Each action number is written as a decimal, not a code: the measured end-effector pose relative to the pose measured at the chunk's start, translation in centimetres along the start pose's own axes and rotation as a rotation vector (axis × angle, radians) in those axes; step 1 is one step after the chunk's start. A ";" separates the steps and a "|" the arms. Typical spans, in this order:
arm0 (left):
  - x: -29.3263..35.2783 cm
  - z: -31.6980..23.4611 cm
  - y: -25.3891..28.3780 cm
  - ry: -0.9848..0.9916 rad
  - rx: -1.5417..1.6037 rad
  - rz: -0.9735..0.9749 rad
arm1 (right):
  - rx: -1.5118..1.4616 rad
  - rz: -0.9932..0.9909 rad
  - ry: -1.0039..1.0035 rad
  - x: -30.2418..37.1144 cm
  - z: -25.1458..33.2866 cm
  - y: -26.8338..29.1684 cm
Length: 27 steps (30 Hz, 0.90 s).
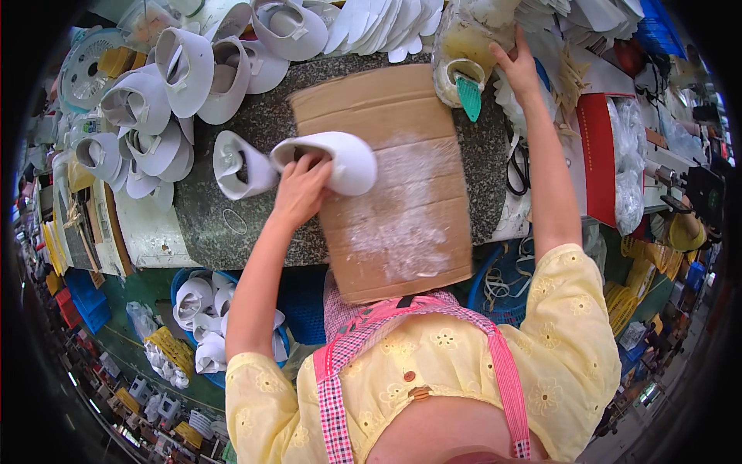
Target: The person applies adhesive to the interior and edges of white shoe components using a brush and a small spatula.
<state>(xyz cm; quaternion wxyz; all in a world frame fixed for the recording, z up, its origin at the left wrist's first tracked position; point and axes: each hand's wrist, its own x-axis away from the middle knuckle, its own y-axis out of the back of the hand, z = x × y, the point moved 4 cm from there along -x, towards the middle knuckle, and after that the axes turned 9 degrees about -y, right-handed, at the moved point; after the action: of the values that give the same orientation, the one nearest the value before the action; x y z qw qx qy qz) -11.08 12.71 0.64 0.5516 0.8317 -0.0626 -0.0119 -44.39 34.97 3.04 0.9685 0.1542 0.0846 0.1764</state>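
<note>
My left hand (300, 189) is closed on a white shoe upper (352, 161), its fingers tucked into the opening. The piece is held over the left side of a cardboard sheet (390, 240) smeared with white residue. Just left of it, a second white upper (238, 166) rests on the dark speckled tabletop. My right hand (519, 69) reaches to the back right with thumb and fingers apart, beside a glue-stained pot (471, 31). A green plastic spreader (468, 97) sticks out of the pot's mouth toward me.
More white uppers (185, 73) are piled at the back left. Flat white pieces (379, 27) stand stacked along the back. A blue basket (209, 290) of white uppers is below the table edge on the left. A red panel (595, 155) stands at the right.
</note>
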 end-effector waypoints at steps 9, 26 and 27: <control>-0.5 1.1 3.2 0.266 0.404 0.018 | 0.564 -0.093 0.362 13.1 4.9 -1.3; -0.4 1.8 -0.8 0.580 0.824 0.003 | 0.168 -0.003 0.191 10.3 4.9 1.9; -0.8 1.8 -0.7 0.530 0.733 0.000 | 0.051 -0.156 0.013 10.1 3.4 3.5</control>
<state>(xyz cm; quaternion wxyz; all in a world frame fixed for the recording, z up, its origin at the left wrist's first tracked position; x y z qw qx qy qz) -11.94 11.47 -0.73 0.2176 0.9465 0.0809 0.2243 -35.45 40.89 6.30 0.9745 0.1708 0.1071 0.0989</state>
